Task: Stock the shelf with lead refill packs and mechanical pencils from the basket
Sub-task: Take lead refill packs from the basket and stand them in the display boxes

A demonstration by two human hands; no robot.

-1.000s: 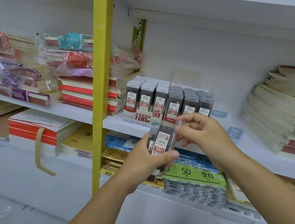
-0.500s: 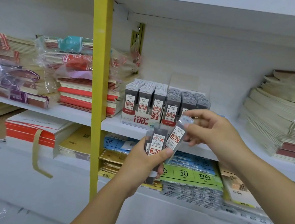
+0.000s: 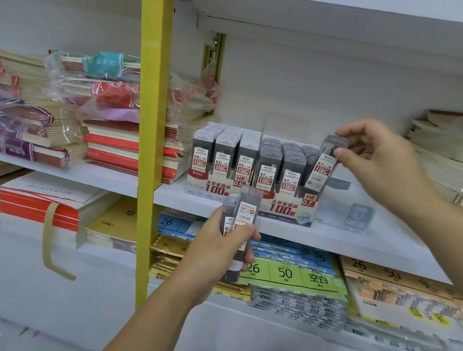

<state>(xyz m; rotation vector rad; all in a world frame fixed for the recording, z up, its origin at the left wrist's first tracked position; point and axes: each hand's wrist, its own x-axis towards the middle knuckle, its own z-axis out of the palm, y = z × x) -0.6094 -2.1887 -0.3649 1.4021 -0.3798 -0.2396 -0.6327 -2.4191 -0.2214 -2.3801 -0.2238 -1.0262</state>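
Note:
Two display boxes of lead refill packs stand on the white middle shelf [image 3: 348,242]: the 0.5 box [image 3: 217,185] on the left, the 0.7 box [image 3: 288,205] on the right. My right hand [image 3: 381,160] pinches one 0.7 refill pack [image 3: 322,164] by its top and holds it tilted at the rightmost front slot of the 0.7 box. My left hand [image 3: 219,251] grips a small bunch of refill packs [image 3: 244,215] upright, below and in front of the boxes. The basket and any mechanical pencils are out of view.
A yellow upright post [image 3: 145,121] stands left of the boxes. Wrapped notebook stacks [image 3: 108,110] fill the shelf to the left, and paper pads [image 3: 458,159] are piled at the right. Label sheets and folders [image 3: 293,276] lie on the lower shelf.
My right hand took one pack from the bunch in my left hand and carried it up and right to the 0.7 box. My left hand stayed low with the other packs.

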